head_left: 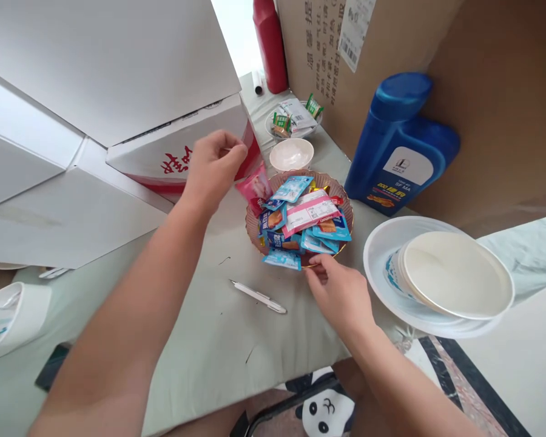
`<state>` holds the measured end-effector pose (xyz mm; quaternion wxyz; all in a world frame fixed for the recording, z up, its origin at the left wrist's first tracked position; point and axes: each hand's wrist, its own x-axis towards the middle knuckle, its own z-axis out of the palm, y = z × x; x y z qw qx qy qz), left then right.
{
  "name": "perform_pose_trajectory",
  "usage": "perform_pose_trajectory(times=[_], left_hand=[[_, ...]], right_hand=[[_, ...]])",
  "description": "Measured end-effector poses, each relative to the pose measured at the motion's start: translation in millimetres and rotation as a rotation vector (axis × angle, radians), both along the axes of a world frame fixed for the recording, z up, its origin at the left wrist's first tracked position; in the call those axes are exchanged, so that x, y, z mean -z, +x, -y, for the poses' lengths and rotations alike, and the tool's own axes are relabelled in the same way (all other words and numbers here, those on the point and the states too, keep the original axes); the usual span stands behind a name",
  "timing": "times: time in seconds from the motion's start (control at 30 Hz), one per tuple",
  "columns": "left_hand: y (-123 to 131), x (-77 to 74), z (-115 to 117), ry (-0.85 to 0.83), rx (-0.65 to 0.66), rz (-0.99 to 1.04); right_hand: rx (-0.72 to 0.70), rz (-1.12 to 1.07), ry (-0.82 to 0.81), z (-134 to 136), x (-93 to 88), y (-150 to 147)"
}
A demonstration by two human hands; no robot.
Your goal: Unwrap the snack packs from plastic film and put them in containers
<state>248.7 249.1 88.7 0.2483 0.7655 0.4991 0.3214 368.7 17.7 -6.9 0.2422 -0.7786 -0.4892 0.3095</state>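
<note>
A pinkish glass bowl [253,238] with a gold rim is heaped with blue, pink and gold snack packets. My right hand [339,291] pinches the near rim of this bowl between thumb and fingers. Raised to the upper left of the bowl, my left hand [218,167] has its fingers curled against the thumb; whether anything small is between them is hidden. A pink packet [256,185] leans out over the bowl's left edge, just right of my left hand. Nearer to me, a white pen [258,296] lies on the green cloth.
Behind the bowl stand a small white bowl [292,155] and a plate of packets [295,116]. On the right are a blue jug [398,145] and stacked paper bowls [457,276] in a white basin. White boxes [177,152] rise at left; a dark phone [53,366] lies lower left.
</note>
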Motion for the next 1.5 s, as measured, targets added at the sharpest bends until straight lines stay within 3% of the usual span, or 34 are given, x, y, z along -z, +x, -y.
perform_pose_trajectory(times=[0.07,0.17,0.3,0.43,0.6,0.87,1.13,1.27,1.4,1.5], left_hand=[[-11.4,13.6,-0.4,-0.011,0.002,0.122],[-18.9,51.4,7.3,-0.005,-0.037,0.246],[-28.7,97.5,54.7,-0.23,-0.051,0.37],[-38.8,118.1,103.1,-0.313,0.044,0.464],[-32.8,118.6,112.8,-0.274,0.075,0.308],[15.2,114.1,95.0,-0.115,-0.105,0.217],[50.8,111.8,63.5,-0.045,-0.137,0.158],[72.1,113.3,46.4,-0.019,-0.125,0.154],[92.5,115.7,33.8,-0.041,-0.15,0.149],[102.8,117.6,26.1,-0.033,-0.175,0.133]], right_hand=[[0.054,-0.024,0.091,-1.4,4.7,-4.3],[0.143,-0.057,0.23,-2.7,10.7,-13.6],[0.229,-0.12,0.326,-9.2,17.4,-22.8],[0.314,-0.201,0.408,-20.2,23.4,-25.0],[0.349,-0.35,0.438,-25.4,25.6,-24.1],[0.233,-0.422,0.432,-29.0,24.1,-29.6],[0.234,-0.515,0.339,-28.6,18.1,-34.6],[0.348,-0.773,0.322,-37.4,13.1,-33.9],[0.591,-1.141,0.394,-50.7,9.3,-34.1],[0.687,-1.272,0.417,-55.2,7.9,-35.0]])
